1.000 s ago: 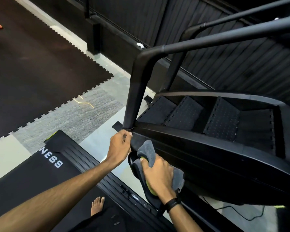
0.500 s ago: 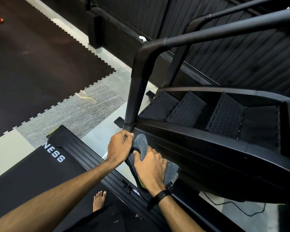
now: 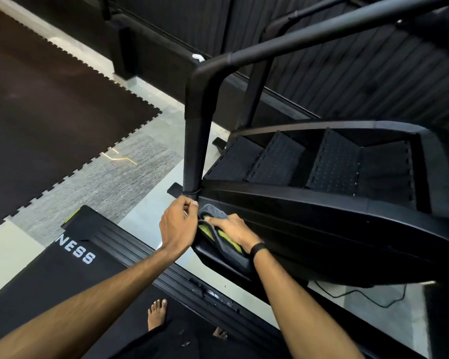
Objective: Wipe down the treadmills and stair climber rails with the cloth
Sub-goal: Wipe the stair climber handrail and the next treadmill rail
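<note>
The cloth [image 3: 219,235] is grey with a yellow-green side showing in its folds. The stair climber [image 3: 322,224] is black all over; its steps [image 3: 278,159] bear a raised dot pattern. The treadmill [image 3: 70,257] is black with white letters "NESS" and a yellow-green corner stripe. The floor mat [image 3: 49,104] is dark brown-black with a jigsaw edge; the floor [image 3: 114,182] is mottled grey. A wristband [image 3: 257,248] is black.

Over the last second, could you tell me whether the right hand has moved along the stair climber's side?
Yes. The right hand, pressing the cloth, has slid up the side panel toward the base of the upright rail, closing on the left hand.
</note>
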